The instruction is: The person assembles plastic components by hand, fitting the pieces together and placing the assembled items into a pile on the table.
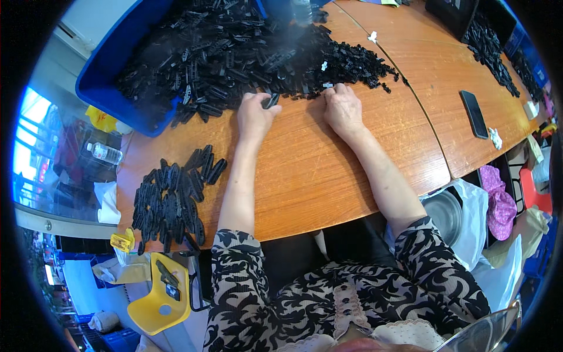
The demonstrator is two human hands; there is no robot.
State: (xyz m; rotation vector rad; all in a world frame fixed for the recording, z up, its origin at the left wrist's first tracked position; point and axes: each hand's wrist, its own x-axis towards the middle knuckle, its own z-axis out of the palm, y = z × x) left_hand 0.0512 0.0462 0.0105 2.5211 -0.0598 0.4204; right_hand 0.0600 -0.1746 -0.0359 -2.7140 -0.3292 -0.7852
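Note:
My left hand (pixel 254 118) pinches a small, elongated black plastic piece (pixel 271 101) between thumb and fingers, just above the wooden table. My right hand (pixel 342 110) is at the near edge of a heap of small black parts (pixel 358 63). Its fingers are bent down and drawn together, and whatever they may hold is hidden. Beyond my left hand spreads a big pile of long black plastic pieces (pixel 229 58), spilling out of a tipped blue bin (pixel 97 76). Similar black pieces (pixel 170 199) lie stacked in a group at the table's left side.
On the right of the table (pixel 305 176) lie a dark phone (pixel 474 114) and a crumpled white scrap (pixel 495 138). More black parts (pixel 489 53) are heaped at the far right. A yellow chair (pixel 158 302) stands lower left; a metal basin (pixel 443 216) is below the right edge.

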